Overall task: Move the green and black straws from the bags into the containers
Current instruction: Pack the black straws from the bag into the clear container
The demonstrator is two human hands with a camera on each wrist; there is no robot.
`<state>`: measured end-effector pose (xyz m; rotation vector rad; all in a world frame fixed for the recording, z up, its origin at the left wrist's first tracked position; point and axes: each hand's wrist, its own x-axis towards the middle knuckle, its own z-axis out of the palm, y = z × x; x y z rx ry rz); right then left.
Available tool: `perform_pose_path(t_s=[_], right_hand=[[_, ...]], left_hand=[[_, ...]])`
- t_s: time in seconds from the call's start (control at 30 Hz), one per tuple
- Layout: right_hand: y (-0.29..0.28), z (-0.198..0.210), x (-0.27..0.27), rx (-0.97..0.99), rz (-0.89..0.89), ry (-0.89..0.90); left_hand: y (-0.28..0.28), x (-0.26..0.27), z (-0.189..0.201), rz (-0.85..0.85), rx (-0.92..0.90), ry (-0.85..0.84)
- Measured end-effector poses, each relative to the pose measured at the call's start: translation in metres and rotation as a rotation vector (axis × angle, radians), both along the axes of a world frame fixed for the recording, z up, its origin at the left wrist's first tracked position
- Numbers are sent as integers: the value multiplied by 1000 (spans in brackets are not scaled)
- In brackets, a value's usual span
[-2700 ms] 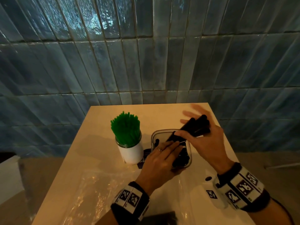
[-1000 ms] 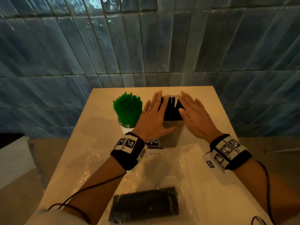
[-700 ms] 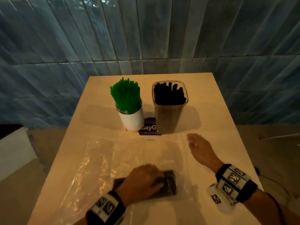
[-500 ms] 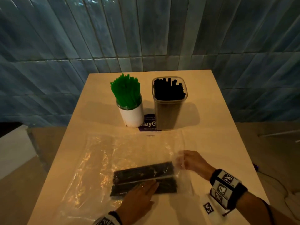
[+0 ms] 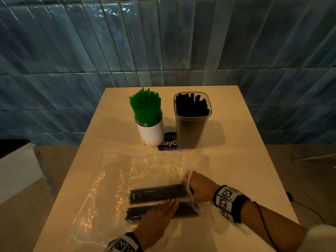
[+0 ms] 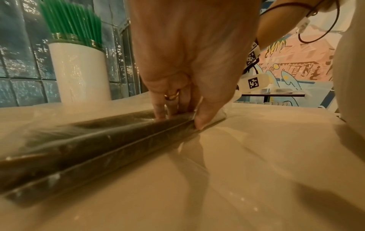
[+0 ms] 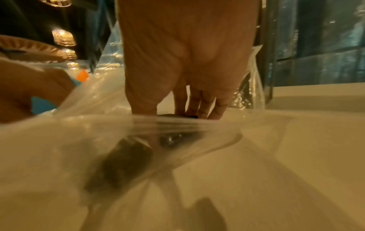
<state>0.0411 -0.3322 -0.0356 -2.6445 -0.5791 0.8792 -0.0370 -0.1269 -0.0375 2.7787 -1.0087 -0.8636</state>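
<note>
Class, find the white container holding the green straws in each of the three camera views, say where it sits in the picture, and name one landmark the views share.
Head view: the white container stands upper centre on the table, left of the clear container of black straws.
Left wrist view: white container at upper left, behind the left hand.
Right wrist view: not in it.
Shared landmark: the black straws in the bag show in all three.

Your wrists wear black bands (image 5: pixel 229 202) with white square-coded tags; a gold ring (image 6: pixel 172 96) circles one left finger; thin dark cable (image 5: pixel 264 224) trails your right forearm.
</note>
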Motion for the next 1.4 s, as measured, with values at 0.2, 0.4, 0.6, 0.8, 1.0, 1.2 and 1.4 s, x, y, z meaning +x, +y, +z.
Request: perform_pose_path(t_s=[0.2,0.4,0.6,0.8,1.0,1.2,1.4], right_hand=[[16,2,-5,-37,-35,79],[-4,15,-5,-167,-61,116],[-67,41,-12,-197,-107,42],[-142,89,-16,-334,-314,77],[-180,153,-25,-291,-635,-134],[-113,172,-22,-444,-369,-250],[-23,159,-36,-322,-104,-278]], left_hand=[[-1,3,1,10,9,36],[3,9,2,20,-15,51],[4,12,3,52,-78,85],[2,15,10,82,-114,122],[4,15,10,129,-208,134],[2,23,18,201,-407,-60],[-26,49,52,220,-505,-698]])
